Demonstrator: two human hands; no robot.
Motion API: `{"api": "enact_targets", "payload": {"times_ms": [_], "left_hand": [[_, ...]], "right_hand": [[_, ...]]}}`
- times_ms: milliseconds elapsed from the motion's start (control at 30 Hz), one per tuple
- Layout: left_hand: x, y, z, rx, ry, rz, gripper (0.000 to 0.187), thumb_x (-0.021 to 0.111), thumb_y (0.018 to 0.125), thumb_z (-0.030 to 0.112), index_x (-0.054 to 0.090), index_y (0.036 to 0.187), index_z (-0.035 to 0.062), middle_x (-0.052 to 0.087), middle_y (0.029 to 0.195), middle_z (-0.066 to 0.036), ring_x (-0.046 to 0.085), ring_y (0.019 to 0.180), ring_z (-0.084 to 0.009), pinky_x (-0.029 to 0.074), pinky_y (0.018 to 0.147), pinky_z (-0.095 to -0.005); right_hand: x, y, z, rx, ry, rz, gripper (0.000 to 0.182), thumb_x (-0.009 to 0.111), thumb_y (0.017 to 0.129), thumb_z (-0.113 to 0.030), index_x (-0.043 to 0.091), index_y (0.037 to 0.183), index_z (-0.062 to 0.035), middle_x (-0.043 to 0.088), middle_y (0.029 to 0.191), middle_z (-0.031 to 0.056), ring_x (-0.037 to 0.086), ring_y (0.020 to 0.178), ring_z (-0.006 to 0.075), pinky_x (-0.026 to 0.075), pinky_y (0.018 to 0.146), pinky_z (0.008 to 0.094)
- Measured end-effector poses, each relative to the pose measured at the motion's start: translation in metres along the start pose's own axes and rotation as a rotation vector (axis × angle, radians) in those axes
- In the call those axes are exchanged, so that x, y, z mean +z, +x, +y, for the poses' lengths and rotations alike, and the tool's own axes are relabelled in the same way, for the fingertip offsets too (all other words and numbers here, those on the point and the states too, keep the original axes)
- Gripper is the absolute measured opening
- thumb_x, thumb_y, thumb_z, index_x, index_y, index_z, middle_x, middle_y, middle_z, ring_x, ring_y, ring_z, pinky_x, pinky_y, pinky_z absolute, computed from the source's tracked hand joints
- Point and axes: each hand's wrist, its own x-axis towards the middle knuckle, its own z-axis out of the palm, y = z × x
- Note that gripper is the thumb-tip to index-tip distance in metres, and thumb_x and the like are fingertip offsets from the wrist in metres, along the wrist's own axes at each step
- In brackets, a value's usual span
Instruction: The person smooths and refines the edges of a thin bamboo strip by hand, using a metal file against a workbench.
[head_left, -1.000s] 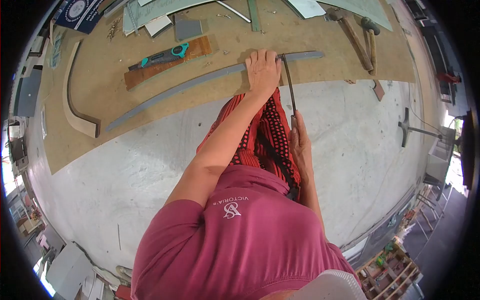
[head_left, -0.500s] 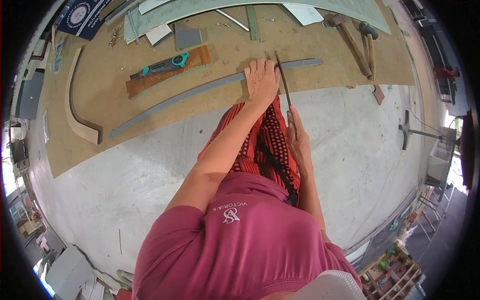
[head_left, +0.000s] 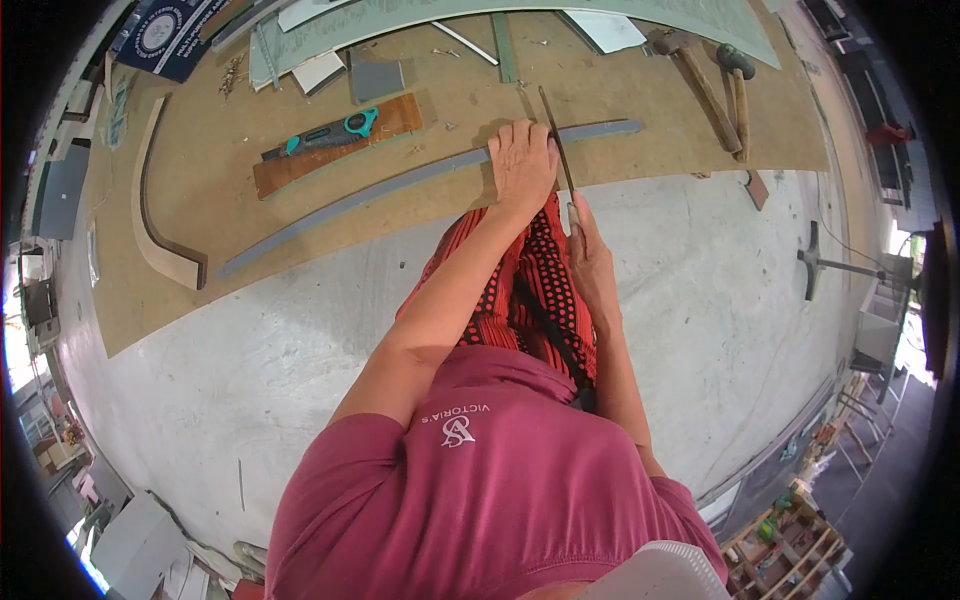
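A long, slightly curved grey strip (head_left: 390, 184) lies across the brown board near its front edge. My left hand (head_left: 523, 165) grips it from above, fingers draped over its far side, holding it down. In my right hand (head_left: 592, 268) is the handle of a thin dark saw (head_left: 557, 135), seen almost edge-on. Its blade crosses the strip just right of my left hand, tip pointing away from me. The teeth cannot be made out, nor how deep any cut is. My right fingers close around the handle, which is mostly hidden.
On the brown board (head_left: 300, 235) lie a utility knife (head_left: 325, 134) on a wooden piece (head_left: 400, 115), a curved strip (head_left: 143, 205), a hammer (head_left: 705, 95) and a mallet (head_left: 738, 75). Green sheets (head_left: 400, 28) stretch along the back. A T-shaped tool (head_left: 815, 262) rests on the right.
My right hand has pushed the saw forward, away from my body, and its tip now reaches farther past the strip. My left hand and the strip stay nearly in place.
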Motion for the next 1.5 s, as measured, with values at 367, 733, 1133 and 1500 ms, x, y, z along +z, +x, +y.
{"api": "enact_targets", "payload": {"times_ms": [367,733,1133,1500], "left_hand": [[0.002,0.0,0.001,-0.005,-0.005,0.006,0.021,0.063,0.08,0.016,0.057,0.098,0.0091,0.055,0.102,-0.009,0.05,0.096,-0.0304,0.035,0.079,-0.043],[0.0,-0.003,0.0,0.012,-0.034,-0.002,0.021,0.063,0.08,0.016,0.057,0.099,0.0091,0.055,0.1,-0.009,0.05,0.095,-0.0303,0.035,0.079,-0.0428],[-0.007,-0.002,0.0,-0.019,-0.037,-0.056,0.027,0.061,0.082,0.017,0.056,0.106,0.0076,0.055,0.104,-0.012,0.05,0.101,-0.033,0.038,0.083,-0.0457],[-0.163,-0.045,-0.117,-0.071,0.143,-0.097,0.025,0.067,0.084,0.019,0.065,0.106,0.0064,0.061,0.104,-0.012,0.055,0.099,-0.0338,0.045,0.085,-0.0425]], "right_hand": [[0.008,-0.01,0.025,-0.246,-0.024,0.099,0.048,0.043,0.099,-0.005,0.034,0.145,-0.0138,0.056,0.129,0.0212,0.055,0.12,0.0316,0.045,0.096,0.0373],[0.008,-0.035,0.035,-0.205,0.04,0.09,0.044,0.042,0.099,-0.007,0.037,0.143,-0.0106,0.055,0.129,0.0215,0.051,0.124,0.0339,0.044,0.098,0.0397],[0.003,-0.006,0.038,-0.17,0.016,0.061,0.046,0.042,0.1,-0.018,0.035,0.146,-0.0135,0.062,0.096,0.0094,0.06,0.078,0.0183,0.049,0.069,0.0298],[-0.022,-0.056,0.071,0.089,0.407,0.236,0.053,0.042,0.101,-0.025,0.025,0.151,-0.0177,0.043,0.072,-0.0024,0.034,0.052,0.0042,0.028,0.044,0.0184]]}}
